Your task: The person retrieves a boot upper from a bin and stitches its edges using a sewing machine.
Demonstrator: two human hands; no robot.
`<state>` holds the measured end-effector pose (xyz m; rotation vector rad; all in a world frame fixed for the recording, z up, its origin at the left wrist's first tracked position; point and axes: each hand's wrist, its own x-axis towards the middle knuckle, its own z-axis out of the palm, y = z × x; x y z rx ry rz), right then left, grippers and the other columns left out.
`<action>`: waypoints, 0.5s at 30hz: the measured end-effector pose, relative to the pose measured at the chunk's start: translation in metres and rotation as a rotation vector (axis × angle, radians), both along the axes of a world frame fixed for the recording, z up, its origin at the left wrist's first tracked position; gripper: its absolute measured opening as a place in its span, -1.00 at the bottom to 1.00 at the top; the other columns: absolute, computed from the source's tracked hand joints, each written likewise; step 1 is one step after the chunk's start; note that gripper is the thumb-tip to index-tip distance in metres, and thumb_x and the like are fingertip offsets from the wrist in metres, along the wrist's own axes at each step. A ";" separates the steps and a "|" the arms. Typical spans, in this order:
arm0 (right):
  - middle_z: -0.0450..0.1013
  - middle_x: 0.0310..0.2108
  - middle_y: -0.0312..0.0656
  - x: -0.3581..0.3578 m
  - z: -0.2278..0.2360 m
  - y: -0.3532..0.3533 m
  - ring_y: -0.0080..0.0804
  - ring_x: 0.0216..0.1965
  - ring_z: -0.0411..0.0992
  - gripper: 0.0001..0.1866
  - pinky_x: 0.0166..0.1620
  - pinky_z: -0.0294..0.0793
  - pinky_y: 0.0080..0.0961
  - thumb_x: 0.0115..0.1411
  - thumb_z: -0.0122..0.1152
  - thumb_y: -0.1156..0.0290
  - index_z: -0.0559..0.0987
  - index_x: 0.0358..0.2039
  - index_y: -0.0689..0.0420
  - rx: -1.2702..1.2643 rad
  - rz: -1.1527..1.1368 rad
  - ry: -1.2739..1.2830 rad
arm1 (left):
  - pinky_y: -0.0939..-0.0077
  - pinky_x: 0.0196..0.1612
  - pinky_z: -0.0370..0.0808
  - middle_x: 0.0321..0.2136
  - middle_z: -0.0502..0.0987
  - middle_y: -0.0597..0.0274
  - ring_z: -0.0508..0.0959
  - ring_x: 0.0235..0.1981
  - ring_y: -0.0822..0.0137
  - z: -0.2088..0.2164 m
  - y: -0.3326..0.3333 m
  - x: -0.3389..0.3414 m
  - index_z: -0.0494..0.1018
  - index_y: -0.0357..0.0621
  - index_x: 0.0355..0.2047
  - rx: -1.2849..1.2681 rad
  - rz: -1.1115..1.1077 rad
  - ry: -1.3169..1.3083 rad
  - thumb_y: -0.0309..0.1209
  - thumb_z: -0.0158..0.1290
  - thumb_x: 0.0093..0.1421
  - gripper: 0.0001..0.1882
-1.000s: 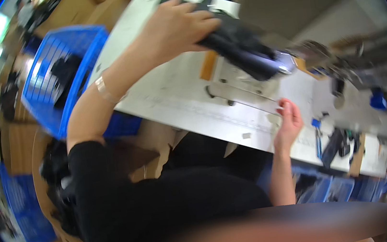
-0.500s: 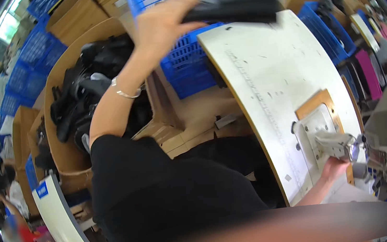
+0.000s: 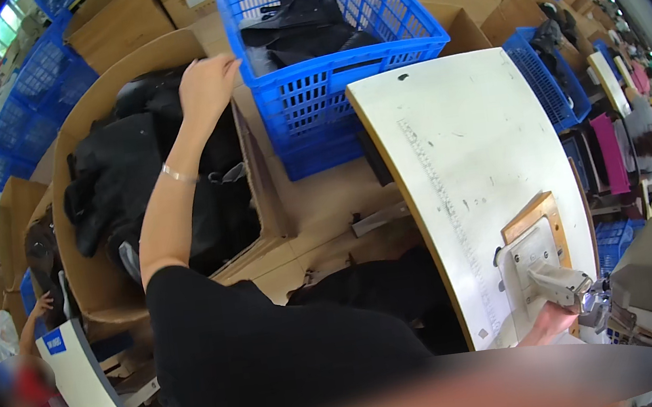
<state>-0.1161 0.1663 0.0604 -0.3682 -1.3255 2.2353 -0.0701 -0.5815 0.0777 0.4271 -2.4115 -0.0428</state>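
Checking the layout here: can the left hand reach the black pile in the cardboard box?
Probably yes: the left hand looks empty, and the cardboard box is open on top, leaving the black pile uncovered.

Blue crate, black pieces

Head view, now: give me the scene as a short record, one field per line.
Left hand: nothing visible in it; above the box edge, beside the crate
Right hand: at the machine; fingertips hidden
Crate: blue, black pieces inside
Box: cardboard, left of crate, piled with black pieces
Table: white, machine at its near end
Bracelet: on left wrist
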 end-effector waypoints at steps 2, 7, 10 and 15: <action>0.29 0.14 -0.10 0.001 0.005 -0.009 -0.13 0.17 0.24 -0.50 0.23 0.16 -0.08 0.32 -0.22 0.10 0.37 0.12 0.14 -0.009 -0.024 0.000 | 0.27 -0.18 0.49 -0.38 0.59 0.08 0.57 -0.31 0.05 -0.008 -0.010 -0.070 0.58 -0.06 -0.31 0.093 -0.064 -0.049 -0.18 0.03 0.17 -0.73; 0.31 0.12 -0.09 -0.001 0.006 -0.018 -0.11 0.15 0.25 -0.51 0.22 0.19 -0.08 0.31 -0.21 0.12 0.36 0.12 0.15 -0.013 -0.127 -0.028 | 0.11 -0.29 0.56 -0.39 0.57 -0.19 0.61 -0.31 0.03 -0.065 -0.063 -0.201 0.50 -0.40 -0.25 0.605 0.068 -0.838 0.04 -0.02 0.20 -0.41; 0.32 0.11 -0.09 0.000 0.000 -0.011 -0.12 0.15 0.26 -0.50 0.22 0.19 -0.11 0.31 -0.21 0.11 0.37 0.11 0.15 -0.018 -0.112 -0.005 | -0.13 -0.27 0.55 -0.20 0.46 -0.47 0.58 -0.27 -0.17 -0.113 -0.091 -0.243 0.30 -0.56 -0.01 0.993 0.336 -1.203 0.17 -0.10 0.20 -0.17; 0.39 0.04 -0.12 0.003 -0.012 0.000 -0.18 0.09 0.33 -0.51 0.19 0.24 -0.14 0.30 -0.23 0.09 0.41 0.06 0.15 -0.040 -0.009 0.089 | -0.12 -0.13 0.52 -0.03 0.45 -0.16 0.48 -0.01 -0.06 -0.165 -0.100 -0.296 0.35 -0.34 0.04 1.234 0.360 -0.719 0.10 -0.04 0.21 -0.30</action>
